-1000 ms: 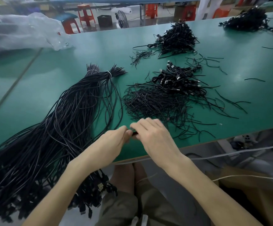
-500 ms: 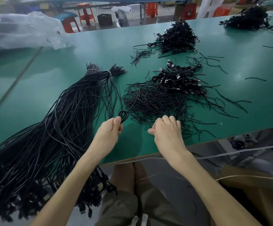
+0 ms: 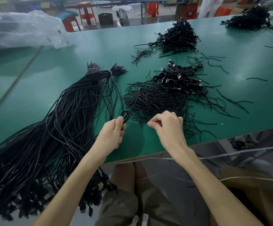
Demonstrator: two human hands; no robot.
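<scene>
Pinching a small coiled cable (image 3: 125,115) between thumb and forefinger, my left hand (image 3: 111,134) hovers over the tabletop's (image 3: 34,95) near edge. My right hand (image 3: 169,128) sits near it, fingers curled closed, thumb against forefinger. A long cable bundle (image 3: 64,128) runs along the left side. Beyond both hands lies a heap of short ties (image 3: 157,101), then a pile of coiled cables (image 3: 178,79).
</scene>
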